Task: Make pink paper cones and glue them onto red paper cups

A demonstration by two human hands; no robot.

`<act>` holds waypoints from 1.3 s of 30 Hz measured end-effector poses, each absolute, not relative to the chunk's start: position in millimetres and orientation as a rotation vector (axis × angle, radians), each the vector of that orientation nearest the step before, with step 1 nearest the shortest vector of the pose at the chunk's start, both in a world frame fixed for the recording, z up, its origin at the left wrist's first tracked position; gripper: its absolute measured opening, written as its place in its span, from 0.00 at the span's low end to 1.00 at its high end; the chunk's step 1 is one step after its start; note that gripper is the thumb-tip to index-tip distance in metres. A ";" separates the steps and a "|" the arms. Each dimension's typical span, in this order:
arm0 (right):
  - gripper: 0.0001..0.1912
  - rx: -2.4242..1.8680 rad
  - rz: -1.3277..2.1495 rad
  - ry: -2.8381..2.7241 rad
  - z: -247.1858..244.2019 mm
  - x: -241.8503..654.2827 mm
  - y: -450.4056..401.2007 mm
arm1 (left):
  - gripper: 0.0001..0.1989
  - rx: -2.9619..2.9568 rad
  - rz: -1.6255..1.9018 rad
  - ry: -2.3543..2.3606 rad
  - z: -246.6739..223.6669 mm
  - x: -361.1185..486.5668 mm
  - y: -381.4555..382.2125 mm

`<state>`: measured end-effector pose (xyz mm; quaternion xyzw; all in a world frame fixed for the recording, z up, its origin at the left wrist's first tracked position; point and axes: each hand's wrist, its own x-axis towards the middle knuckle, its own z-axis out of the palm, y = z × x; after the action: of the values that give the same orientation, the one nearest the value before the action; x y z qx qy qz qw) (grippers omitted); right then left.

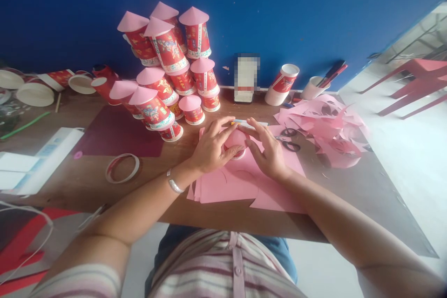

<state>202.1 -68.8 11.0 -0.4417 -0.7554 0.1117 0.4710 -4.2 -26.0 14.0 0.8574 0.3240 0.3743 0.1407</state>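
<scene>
My left hand and my right hand cup a small pink paper cone from both sides, fingers and thumbs resting on it. Below the cone, a bit of a red and white paper cup shows; my fingers hide much of both. They are over a stack of pink paper sheets marked with curved lines. Black-handled scissors lie just right of my right hand. Beyond my fingertips is a pale, stick-like item, partly covered.
Stacked red paper cups with pink cone tops stand at the back left. Pink paper scraps pile up at the right. A tape roll, a phone, a red and white cup and a pen cup surround the work.
</scene>
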 end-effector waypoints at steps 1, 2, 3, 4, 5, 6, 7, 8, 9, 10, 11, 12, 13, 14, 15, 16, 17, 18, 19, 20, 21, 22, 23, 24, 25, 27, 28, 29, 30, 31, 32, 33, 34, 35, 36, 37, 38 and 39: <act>0.30 -1.078 0.266 -1.852 11.3 201.9 -68.8 | 0.31 2.484 1.082 0.940 14.3 -4.3 -26.2; 0.30 -1.075 0.263 -1.854 11.6 201.8 -68.8 | 0.31 2.491 1.081 0.945 14.6 -4.5 -26.3; 0.30 -1.075 0.262 -1.856 11.8 201.7 -68.9 | 0.31 2.497 1.079 0.950 14.9 -4.6 -26.3; 0.30 -1.078 0.265 -1.857 12.0 201.6 -68.9 | 0.31 2.501 1.077 0.953 15.1 -4.8 -26.2; 0.30 -1.084 0.269 -1.857 12.0 201.7 -69.0 | 0.31 2.504 1.075 0.952 15.2 -4.9 -26.0; 0.30 -1.093 0.274 -1.855 12.0 201.8 -69.1 | 0.31 2.506 1.074 0.946 15.4 -5.1 -25.7; 0.30 -1.101 0.279 -1.850 11.9 202.0 -69.3 | 0.31 2.507 1.076 0.940 15.5 -5.2 -25.4; 0.31 -1.110 0.284 -1.842 11.8 202.2 -69.4 | 0.30 2.507 1.081 0.934 15.7 -5.3 -25.2; 0.31 -1.115 0.289 -1.837 11.8 202.5 -69.6 | 0.30 2.507 1.084 0.929 16.0 -5.4 -25.1; 0.31 -1.118 0.291 -1.835 11.9 202.6 -69.8 | 0.30 2.507 1.088 0.926 16.3 -5.4 -25.1; 0.31 -1.117 0.292 -1.837 12.0 202.8 -70.0 | 0.30 2.507 1.090 0.924 16.6 -5.5 -25.3; 0.32 -1.114 0.289 -1.843 12.1 202.9 -70.2 | 0.30 2.508 1.089 0.925 16.9 -5.5 -25.6; 0.32 -1.107 0.282 -1.851 12.3 202.9 -70.4 | 0.30 2.509 1.086 0.928 17.1 -5.4 -26.0; 0.32 -1.102 0.273 -1.859 12.3 202.9 -70.5 | 0.29 2.509 1.081 0.932 17.3 -5.4 -26.3; 0.32 -1.101 0.263 -1.865 12.1 202.8 -70.6 | 0.29 2.509 1.077 0.934 17.3 -5.4 -26.6; 0.32 -1.104 0.255 -1.869 11.7 202.7 -70.5 | 0.29 2.506 1.072 0.935 17.1 -5.5 -26.6; 0.32 -1.109 0.252 -1.870 10.9 202.7 -70.3 | 0.29 2.501 1.066 0.934 16.8 -5.7 -26.4; 0.32 -1.112 0.258 -1.864 9.9 202.7 -69.9 | 0.29 2.492 1.064 0.930 16.4 -6.1 -26.1; 0.32 -1.110 0.277 -1.851 8.6 202.8 -69.4 | 0.29 2.477 1.067 0.923 15.9 -6.7 -25.4; 0.32 -1.104 0.311 -1.829 7.3 203.0 -68.8 | 0.30 2.452 1.072 0.913 15.3 -7.6 -24.7; 0.32 -1.094 0.356 -1.803 5.9 203.3 -68.2 | 0.30 2.421 1.082 0.899 14.8 -8.7 -23.8; 0.31 -1.083 0.405 -1.776 4.6 203.7 -67.6 | 0.30 2.385 1.094 0.883 14.2 -9.8 -22.8; 0.31 -1.077 0.449 -1.752 3.5 204.2 -67.1 | 0.30 2.352 1.106 0.869 13.6 -10.9 -22.0; 0.31 -1.076 0.480 -1.736 2.5 204.7 -66.7 | 0.29 2.323 1.114 0.861 12.9 -11.8 -21.2; 0.31 -1.078 0.497 -1.729 1.7 205.0 -66.7 | 0.29 2.303 1.117 0.861 12.0 -12.6 -20.6; 0.31 -1.079 0.492 -1.741 0.4 205.1 -67.1 | 0.27 2.281 1.117 0.881 9.8 -13.2 -19.8; 0.30 -1.072 0.483 -1.750 -0.3 204.7 -67.4 | 0.26 2.271 1.116 0.890 8.6 -13.0 -19.6; 0.30 -1.059 0.477 -1.756 -1.1 204.1 -67.8 | 0.25 2.258 1.118 0.896 7.4 -12.6 -19.5; 0.30 -1.042 0.480 -1.757 -2.1 203.3 -67.9 | 0.25 2.240 1.120 0.896 6.4 -11.9 -19.5; 0.29 -1.027 0.490 -1.752 -3.2 202.4 -67.7 | 0.24 2.215 1.122 0.893 5.8 -11.1 -19.5; 0.29 -1.017 0.510 -1.740 -4.3 201.4 -67.1 | 0.24 2.184 1.120 0.890 5.6 -10.2 -19.6; 0.29 -1.015 0.538 -1.720 -5.5 200.4 -66.0 | 0.24 2.145 1.112 0.892 5.8 -9.2 -19.6; 0.29 -1.019 0.575 -1.693 -6.6 199.5 -64.6 | 0.24 2.103 1.100 0.901 6.4 -8.2 -19.7; 0.29 -1.026 0.615 -1.662 -7.5 198.7 -62.9 | 0.24 2.059 1.083 0.914 7.2 -7.3 -19.8; 0.29 -1.035 0.658 -1.629 -8.3 197.9 -61.0 | 0.24 2.016 1.065 0.932 8.0 -6.4 -19.8; 0.29 -1.044 0.701 -1.600 -9.0 197.2 -59.2 | 0.24 1.978 1.047 0.951 8.7 -5.7 -19.8; 0.29 -1.054 0.740 -1.579 -9.4 196.6 -57.6 | 0.24 1.948 1.030 0.965 9.3 -5.1 -19.7; 0.30 -1.065 0.771 -1.567 -9.7 196.0 -56.3 | 0.25 1.924 1.015 0.974 9.6 -4.6 -19.7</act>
<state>196.0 -56.3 -9.7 -0.4444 -0.6538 0.3219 0.5209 -4.6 -19.7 9.6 0.7499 0.3795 0.3956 0.3702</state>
